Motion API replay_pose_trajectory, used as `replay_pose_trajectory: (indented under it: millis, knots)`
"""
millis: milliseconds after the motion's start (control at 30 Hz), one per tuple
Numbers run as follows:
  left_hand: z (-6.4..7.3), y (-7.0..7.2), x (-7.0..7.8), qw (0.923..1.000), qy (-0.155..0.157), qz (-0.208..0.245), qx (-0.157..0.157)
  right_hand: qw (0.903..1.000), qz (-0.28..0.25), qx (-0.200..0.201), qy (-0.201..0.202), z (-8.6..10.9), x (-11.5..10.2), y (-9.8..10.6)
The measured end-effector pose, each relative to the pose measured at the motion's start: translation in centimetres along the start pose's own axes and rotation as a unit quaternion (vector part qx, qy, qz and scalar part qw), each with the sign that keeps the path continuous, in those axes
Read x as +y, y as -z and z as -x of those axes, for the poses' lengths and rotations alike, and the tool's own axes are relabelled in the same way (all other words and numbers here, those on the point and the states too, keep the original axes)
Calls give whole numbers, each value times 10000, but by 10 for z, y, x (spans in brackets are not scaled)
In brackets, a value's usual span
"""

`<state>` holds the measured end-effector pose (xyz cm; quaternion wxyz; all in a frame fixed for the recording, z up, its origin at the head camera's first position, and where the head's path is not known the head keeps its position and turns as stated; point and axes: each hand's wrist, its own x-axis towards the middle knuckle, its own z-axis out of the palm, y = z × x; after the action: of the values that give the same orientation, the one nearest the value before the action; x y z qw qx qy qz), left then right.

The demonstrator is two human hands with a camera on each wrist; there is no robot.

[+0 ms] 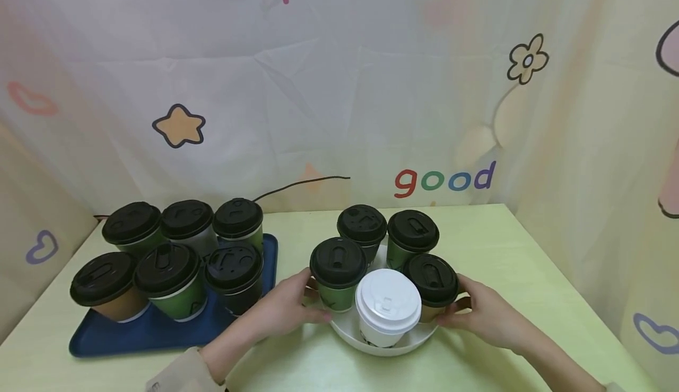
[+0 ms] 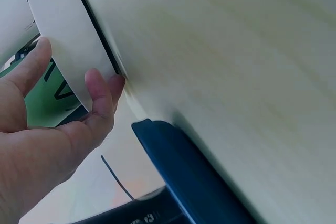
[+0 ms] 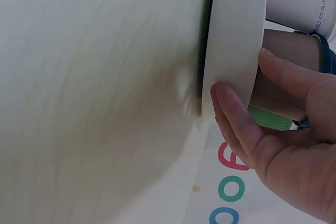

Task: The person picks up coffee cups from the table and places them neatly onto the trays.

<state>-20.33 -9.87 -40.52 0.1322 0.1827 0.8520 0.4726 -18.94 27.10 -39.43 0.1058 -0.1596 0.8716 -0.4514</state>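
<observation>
A round white tray (image 1: 386,352) with a raised rim sits on the table. Paper cups stand on it: a white-lidded cup (image 1: 388,309) at the front, a green cup (image 1: 339,274) at left, a brown cup (image 1: 432,286) at right, and two more black-lidded ones behind. My left hand (image 1: 281,309) grips the tray's left rim; in the left wrist view its thumb lies at the upper edge, fingertips on the outer wall. Opposite, my right hand (image 1: 488,315) holds the right rim, thumb at the edge beside the brown cup, fingers against the wall.
Left of the white tray, a blue rectangular tray (image 1: 132,342) bears several black-lidded cups in two rows; its right edge lies near my left forearm. A patterned curtain (image 1: 339,103) hangs behind the pale table (image 1: 530,274).
</observation>
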Motion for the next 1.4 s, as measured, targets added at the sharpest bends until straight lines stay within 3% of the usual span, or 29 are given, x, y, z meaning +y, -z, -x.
replay_pose_trajectory:
  millis: [733,1000,1400]
  knots:
    - [-37,-24,16,9999,129,-69,-50,9992,-70,301,-257,10,23,21]
    - [-49,-26,19,9997,213,-149,-16,9991,-166,369,-110,8,26,27]
    - [-65,-30,25,9995,304,-25,-109,9979,-386,455,-258,6,36,36]
